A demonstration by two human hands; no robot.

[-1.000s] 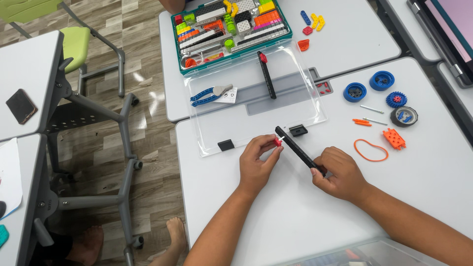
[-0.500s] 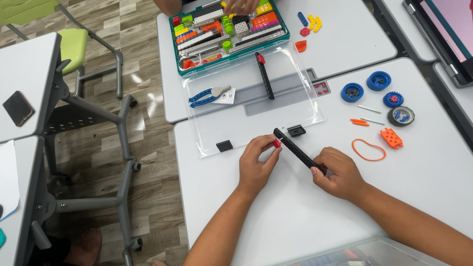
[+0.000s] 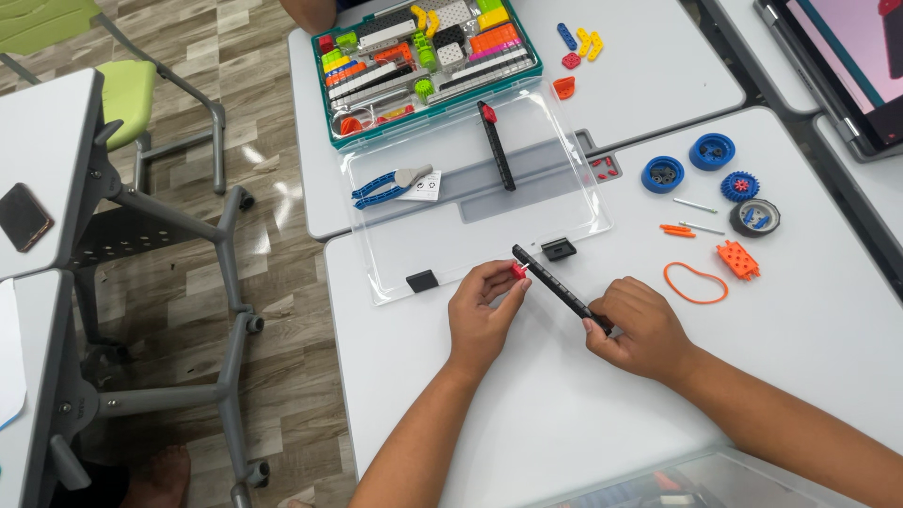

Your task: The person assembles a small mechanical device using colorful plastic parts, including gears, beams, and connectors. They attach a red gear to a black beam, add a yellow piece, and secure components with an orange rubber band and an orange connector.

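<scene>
- Far left, a dark phone [image 3: 23, 215] is seen lying on a separate grey table, well apart from everything that matters here.
- Next over, blue-handled pliers [image 3: 388, 184] are left on the clear plastic lid [image 3: 451, 246], nowhere near either hand.
- The left hand [image 3: 480, 315] is closed in a pinch on a small red peg [image 3: 518, 271], held between thumb and fingertip. The wrist is bent so the fingers point up and to the right.
- That peg is held right at the upper-left tip of the black beam [image 3: 560, 288], touching it or just about; which hole it's lined up with can't be made out.
- The beam's long axis is laid on a diagonal, from upper left, by the lid's edge, down to lower right. It's lifted slightly off the white table [image 3: 527, 414], as far as can be told.
- A small black block [image 3: 559, 249] is parked just above the beam, on the lid's near corner.
- The right hand [image 3: 640, 327] is wrapped shut around the beam's lower-right end, knuckles up, forearm coming in from the lower right.
- So the beam is bridged between both hands, with the left one nearer the free tip.
- Farther right, an orange rubber band [image 3: 694, 282], blue wheels [image 3: 687, 163] and an orange plate [image 3: 737, 260] are scattered, untouched.
</scene>
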